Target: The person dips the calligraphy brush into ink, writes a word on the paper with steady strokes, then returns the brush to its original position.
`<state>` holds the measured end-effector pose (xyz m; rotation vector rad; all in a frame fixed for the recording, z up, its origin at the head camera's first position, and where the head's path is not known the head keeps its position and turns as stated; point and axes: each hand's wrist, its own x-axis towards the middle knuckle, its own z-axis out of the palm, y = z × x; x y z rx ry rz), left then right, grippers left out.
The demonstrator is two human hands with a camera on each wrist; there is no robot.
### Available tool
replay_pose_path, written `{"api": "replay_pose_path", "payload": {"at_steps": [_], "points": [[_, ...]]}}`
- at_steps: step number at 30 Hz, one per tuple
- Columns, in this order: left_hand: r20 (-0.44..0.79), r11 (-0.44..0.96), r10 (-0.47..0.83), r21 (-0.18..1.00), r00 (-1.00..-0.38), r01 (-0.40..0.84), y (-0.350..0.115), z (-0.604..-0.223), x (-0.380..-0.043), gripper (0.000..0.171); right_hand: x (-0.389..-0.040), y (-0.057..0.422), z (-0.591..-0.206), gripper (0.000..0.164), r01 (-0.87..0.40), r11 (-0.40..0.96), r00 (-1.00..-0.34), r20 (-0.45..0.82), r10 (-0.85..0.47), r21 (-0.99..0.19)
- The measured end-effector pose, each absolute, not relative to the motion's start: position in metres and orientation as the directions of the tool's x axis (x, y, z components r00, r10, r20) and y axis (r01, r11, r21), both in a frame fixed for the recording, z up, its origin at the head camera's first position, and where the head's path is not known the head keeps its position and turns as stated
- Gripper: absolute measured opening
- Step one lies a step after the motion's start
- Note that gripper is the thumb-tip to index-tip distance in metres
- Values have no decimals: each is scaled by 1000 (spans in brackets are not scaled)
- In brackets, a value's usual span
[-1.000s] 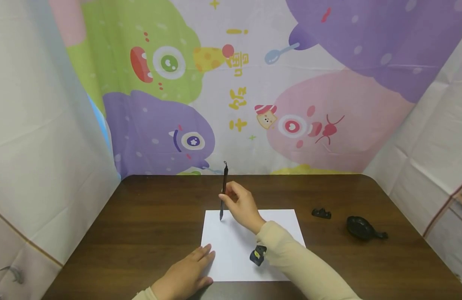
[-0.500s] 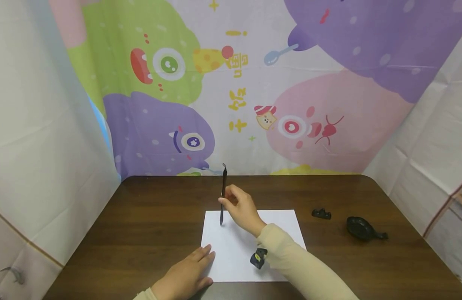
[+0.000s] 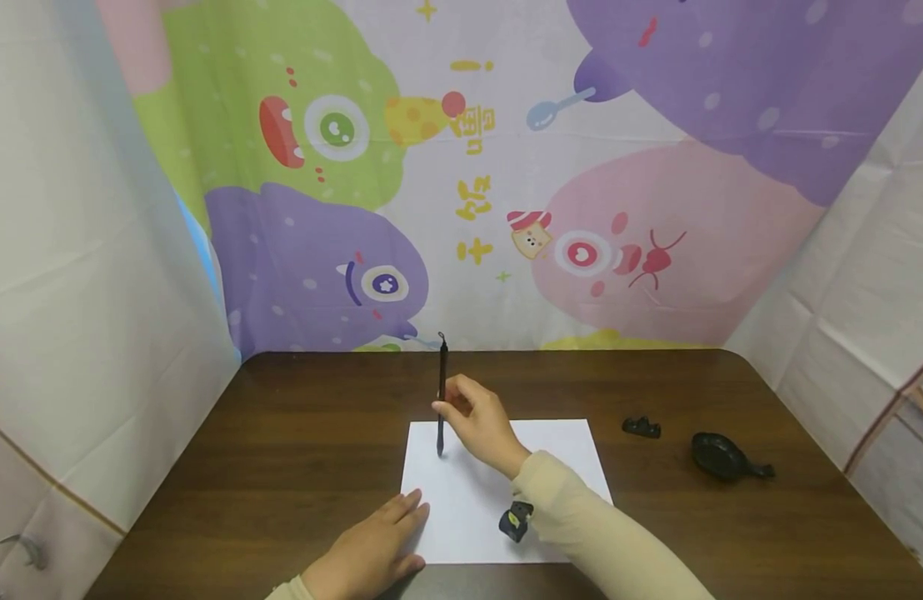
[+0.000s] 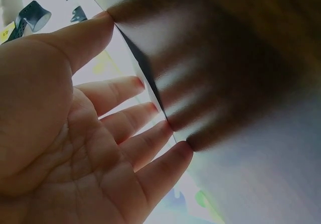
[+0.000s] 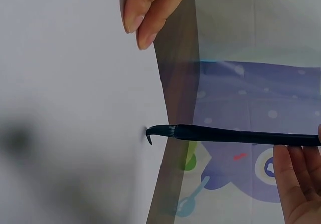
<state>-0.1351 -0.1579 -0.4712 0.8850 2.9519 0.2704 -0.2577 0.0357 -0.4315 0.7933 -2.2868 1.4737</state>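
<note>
In the head view my right hand (image 3: 486,423) pinches a dark writing brush (image 3: 442,371) and holds it upright over the upper left of a white sheet of paper (image 3: 559,446). Seen from the right wrist, the tip of the brush (image 5: 215,133) is bent sideways against the paper (image 5: 75,58). My left hand (image 3: 375,533) rests with extended fingers on the sheet's lower left edge. From the left wrist, the fingertips of the left hand (image 4: 115,128) press down along the paper's border, thumb spread apart.
Right of the sheet on the brown wooden table (image 3: 304,442) lie a small black brush rest (image 3: 641,427) and a black dish with a short handle (image 3: 720,457). A cartoon-printed curtain (image 3: 476,183) hangs behind. A black camera (image 3: 516,521) sits under the right wrist.
My right hand has drawn the brush a short way toward the body, its tip moving down the paper and very slightly left. The left hand stays in place.
</note>
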Motion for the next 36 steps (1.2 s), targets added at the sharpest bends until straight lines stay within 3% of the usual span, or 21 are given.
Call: {"api": "replay_pose_path", "payload": {"at_steps": [36], "points": [[-15, 827, 539, 202, -842, 525, -156, -469, -134, 62, -242, 41, -432, 11, -603, 307, -789, 495, -364, -736]]}}
